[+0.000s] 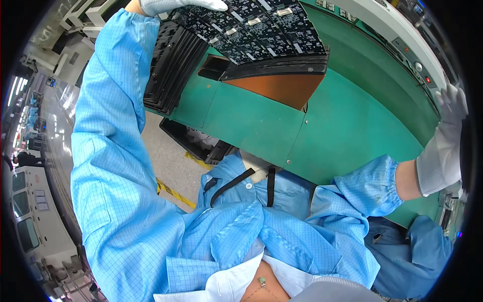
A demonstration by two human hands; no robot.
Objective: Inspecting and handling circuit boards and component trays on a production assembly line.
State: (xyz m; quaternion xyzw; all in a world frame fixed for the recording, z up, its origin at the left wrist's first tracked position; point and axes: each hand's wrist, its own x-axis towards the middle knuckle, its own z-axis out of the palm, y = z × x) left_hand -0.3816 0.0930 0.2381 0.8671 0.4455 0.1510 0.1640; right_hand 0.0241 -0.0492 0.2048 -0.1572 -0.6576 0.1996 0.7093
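My left hand [183, 4], in a white glove, is at the top edge of the view, partly cut off. Its visible finger lies across the face of a dark circuit board panel [261, 32], which it grips at the upper left. That panel is tilted above a stack of black trays [282, 68] on an orange-brown wedge-shaped support [282, 88]. Far to the right, my gloved right hand [449, 113] is raised with its fingers apart, beside the pale machine rail. Nothing shows in it.
A green-topped bench [246, 121] spans the middle. More black trays [168, 65] stand upright at its left. Below sits a black bin [196, 141] near yellow-black floor tape [173, 194]. The pale rail [402, 45] carries buttons. Another person's blue sleeve [422, 251] is at lower right.
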